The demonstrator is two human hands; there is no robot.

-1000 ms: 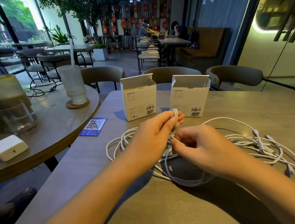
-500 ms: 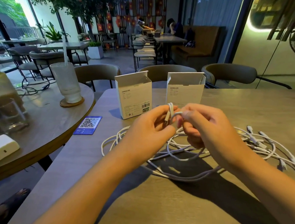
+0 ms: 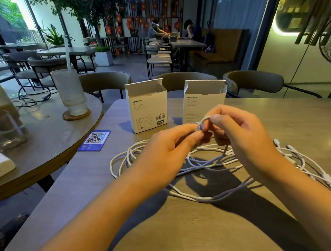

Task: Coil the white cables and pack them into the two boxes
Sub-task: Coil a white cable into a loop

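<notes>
Above the table (image 3: 184,229), left hand (image 3: 167,153) and right hand (image 3: 243,139) both pinch a small loop of cable (image 3: 203,121); the rest sprawls on the tabletop, before two open boxes (image 3: 146,107) standing upright.

left box (image 3: 146,107): "UGREEN" printed top left of its face, barcode low right, small print unreadable | right box (image 3: 203,104): "UGREEN" top left, rest too small | blue card (image 3: 94,140) on the counter, left of the fingers: QR code, no legible words
</notes>
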